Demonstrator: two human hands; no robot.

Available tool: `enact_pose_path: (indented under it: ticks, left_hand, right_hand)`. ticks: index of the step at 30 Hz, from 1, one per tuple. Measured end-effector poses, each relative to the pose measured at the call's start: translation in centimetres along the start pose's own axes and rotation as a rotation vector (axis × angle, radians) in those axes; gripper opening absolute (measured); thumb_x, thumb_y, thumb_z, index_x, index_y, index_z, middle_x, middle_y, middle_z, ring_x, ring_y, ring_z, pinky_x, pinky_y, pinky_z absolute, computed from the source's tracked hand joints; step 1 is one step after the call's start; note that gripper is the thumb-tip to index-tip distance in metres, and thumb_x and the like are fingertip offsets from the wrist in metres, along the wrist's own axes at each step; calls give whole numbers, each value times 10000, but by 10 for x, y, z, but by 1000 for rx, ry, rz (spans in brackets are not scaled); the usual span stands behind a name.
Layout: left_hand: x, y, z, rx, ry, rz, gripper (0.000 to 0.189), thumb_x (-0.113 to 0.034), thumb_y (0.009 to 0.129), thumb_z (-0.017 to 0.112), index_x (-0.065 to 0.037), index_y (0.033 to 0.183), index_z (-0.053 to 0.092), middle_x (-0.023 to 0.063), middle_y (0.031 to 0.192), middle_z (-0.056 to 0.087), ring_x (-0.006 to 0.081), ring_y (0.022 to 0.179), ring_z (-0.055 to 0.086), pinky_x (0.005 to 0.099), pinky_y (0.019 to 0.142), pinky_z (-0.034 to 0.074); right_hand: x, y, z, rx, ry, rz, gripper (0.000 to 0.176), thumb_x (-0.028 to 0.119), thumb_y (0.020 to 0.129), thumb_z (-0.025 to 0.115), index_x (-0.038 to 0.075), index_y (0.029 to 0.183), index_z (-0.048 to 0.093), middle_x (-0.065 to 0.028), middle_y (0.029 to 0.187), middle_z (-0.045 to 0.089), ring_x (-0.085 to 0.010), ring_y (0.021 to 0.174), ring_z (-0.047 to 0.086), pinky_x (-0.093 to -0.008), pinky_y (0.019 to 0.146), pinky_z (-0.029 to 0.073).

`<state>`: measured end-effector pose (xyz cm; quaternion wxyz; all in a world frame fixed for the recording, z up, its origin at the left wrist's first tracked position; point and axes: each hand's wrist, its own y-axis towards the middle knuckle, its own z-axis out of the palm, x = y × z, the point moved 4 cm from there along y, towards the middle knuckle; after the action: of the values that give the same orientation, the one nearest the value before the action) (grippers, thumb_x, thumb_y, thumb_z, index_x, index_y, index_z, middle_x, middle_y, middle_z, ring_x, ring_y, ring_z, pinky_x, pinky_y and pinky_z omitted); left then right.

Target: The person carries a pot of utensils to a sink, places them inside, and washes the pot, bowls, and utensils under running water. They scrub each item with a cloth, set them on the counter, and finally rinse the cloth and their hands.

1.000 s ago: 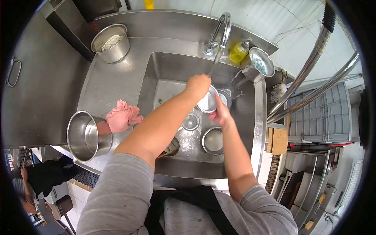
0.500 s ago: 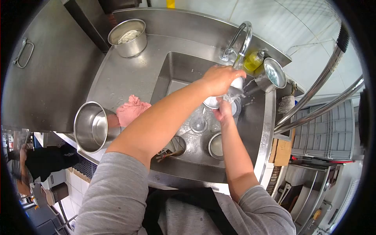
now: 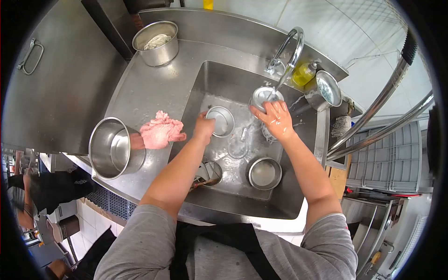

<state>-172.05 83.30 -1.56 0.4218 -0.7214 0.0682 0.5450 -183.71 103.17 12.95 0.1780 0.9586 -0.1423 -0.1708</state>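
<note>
Hands, left (image 3: 204, 127) and right (image 3: 276, 119), inside sink (image 3: 233, 77)

Both forearms stretch forward, bare from the elbow down. The left hand (image 3: 204, 127) sits nearer and to the left, knuckles up, fingers curled tight in a grip. The right hand (image 3: 276, 119) reaches farther, off to the right. It is wet, back upward, its fingers (image 3: 268, 108) spread and clasped forward, the wrist slightly bent.

The hands have parted: the left hand (image 3: 204, 127) now holds, it seems, a small bowl (image 3: 220, 121) aside; the right hand (image 3: 277, 119) keeps a cup (image 3: 264, 97) under the tap (image 3: 290, 46).
</note>
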Motion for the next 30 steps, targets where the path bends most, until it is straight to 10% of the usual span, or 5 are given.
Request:
enact_pose_path:
  ticks: [6, 9, 16, 21, 30]
  left_hand:
    - [5, 3, 16, 51, 61, -58, 521, -70, 773, 557, -95, 1288, 478, 105, 1024, 620, 204, 881, 599, 339, 656, 475]
    - [9, 18, 31, 76, 219, 137, 509, -28, 753, 514, -89, 1258, 516, 109, 1040, 627, 219, 927, 600, 336, 729, 478]
    - [-12, 15, 96, 268, 154, 85, 513, 66, 709, 448, -67, 1179, 604, 150, 1143, 620, 240, 1023, 593, 301, 835, 457]
    - [-128, -53, 141, 338, 419, 615, 513, 11, 718, 513, -162, 1193, 601, 175, 1168, 598, 298, 1076, 581, 351, 861, 473]
    - [-115, -45, 129, 150, 801, 779, 555, -7, 716, 572, -243, 1219, 567, 151, 1029, 572, 330, 1026, 568, 389, 853, 483]
  right_hand:
    - [-18, 14, 5, -235, 311, 617, 502, -23, 698, 591, 209, 1143, 596, -45, 874, 541, -213, 820, 533, -344, 773, 436]
    - [-36, 7, 79, -200, 1621, 1339, 476, -53, 746, 486, 40, 1206, 568, -81, 903, 629, -105, 766, 528, -248, 694, 434]
    - [-44, 47, -36, -99, 724, 577, 517, -81, 665, 533, 143, 1119, 638, -155, 1035, 612, -362, 995, 564, -370, 890, 449]
    - [-84, -72, 19, -725, 810, 1205, 487, -109, 792, 462, 105, 1228, 495, -88, 1000, 607, -228, 954, 598, -371, 876, 480]
    - [-8, -91, 132, -457, 1960, 1821, 266, 230, 966, 476, 172, 1223, 435, -19, 983, 581, -200, 833, 614, -375, 561, 474]
